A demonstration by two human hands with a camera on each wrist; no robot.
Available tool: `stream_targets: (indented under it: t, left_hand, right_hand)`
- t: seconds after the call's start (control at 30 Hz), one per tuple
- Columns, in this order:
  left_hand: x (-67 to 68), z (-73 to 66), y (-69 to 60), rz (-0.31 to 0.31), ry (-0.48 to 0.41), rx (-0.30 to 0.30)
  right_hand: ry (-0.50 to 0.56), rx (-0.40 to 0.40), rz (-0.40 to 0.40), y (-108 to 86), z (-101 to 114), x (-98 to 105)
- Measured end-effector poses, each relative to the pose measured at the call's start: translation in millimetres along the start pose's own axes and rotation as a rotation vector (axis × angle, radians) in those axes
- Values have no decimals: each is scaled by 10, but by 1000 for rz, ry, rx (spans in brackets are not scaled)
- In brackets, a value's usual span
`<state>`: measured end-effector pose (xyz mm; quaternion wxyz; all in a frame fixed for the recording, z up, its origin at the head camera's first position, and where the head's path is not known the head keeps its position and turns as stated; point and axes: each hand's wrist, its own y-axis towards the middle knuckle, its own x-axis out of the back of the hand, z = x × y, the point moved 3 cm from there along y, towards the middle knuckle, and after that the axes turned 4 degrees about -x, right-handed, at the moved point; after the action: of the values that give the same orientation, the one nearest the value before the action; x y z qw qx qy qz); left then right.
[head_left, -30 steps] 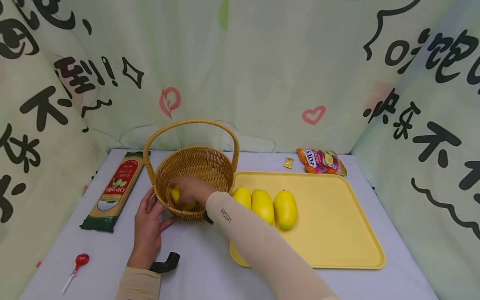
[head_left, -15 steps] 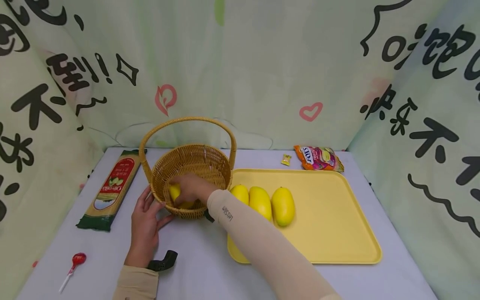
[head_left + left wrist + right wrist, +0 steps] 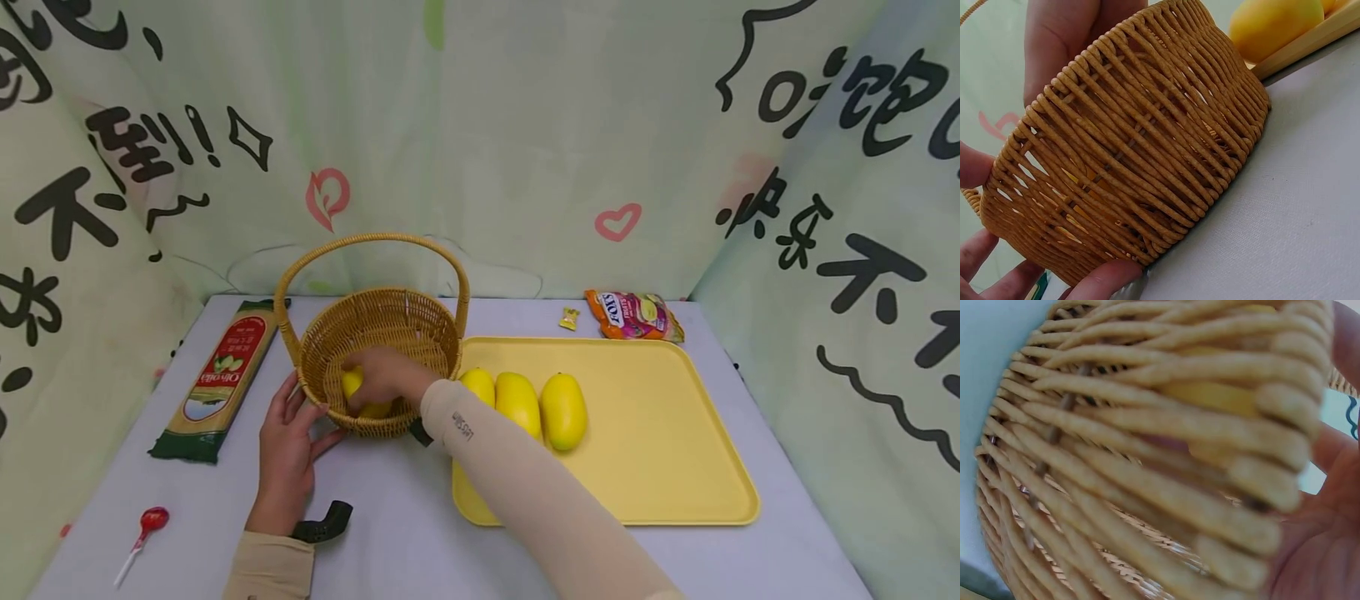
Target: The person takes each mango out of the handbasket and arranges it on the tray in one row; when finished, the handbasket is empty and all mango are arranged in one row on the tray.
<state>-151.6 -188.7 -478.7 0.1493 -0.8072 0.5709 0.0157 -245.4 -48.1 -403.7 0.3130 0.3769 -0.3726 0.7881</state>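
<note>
A wicker basket (image 3: 322,350) with a tall arched handle stands on the table, left of the yellow tray. My right hand (image 3: 386,375) reaches inside over the near rim and grips a yellow mango (image 3: 351,383) low in the basket; fingers and sleeve partly cover it. In the right wrist view, yellow fruit (image 3: 1216,397) shows through the weave. My left hand (image 3: 287,467) holds the near left side of the basket. The left wrist view has its thumb (image 3: 1110,280) low on the wall and other fingers at the left. Three mangoes (image 3: 564,412) lie along the tray's left side.
The yellow tray (image 3: 660,467) lies under the right forearm. A green-ended packet (image 3: 217,383) lies left of the basket, a lollipop (image 3: 153,521) at the front left. Behind the tray are a small wrapped candy (image 3: 569,318) and a candy bag (image 3: 636,316). Printed cloth surrounds the table.
The whole head view has shifted slightly leftward and up. Both hands keep nearly the same places, the left at the basket's side and the right on the mango inside.
</note>
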Motion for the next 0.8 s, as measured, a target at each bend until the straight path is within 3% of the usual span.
stream_targets:
  t: [0.3, 0.57, 0.8]
  left_hand:
    - [-3, -17, -13, 0, -1, 4]
    - [-2, 0, -11, -5, 2, 8]
    - [-2, 6, -3, -6, 6, 9]
  right_hand:
    - [88, 24, -19, -69, -49, 79]
    - [116, 94, -96, -109, -115, 152]
    - [269, 130, -108, -240, -213, 227]
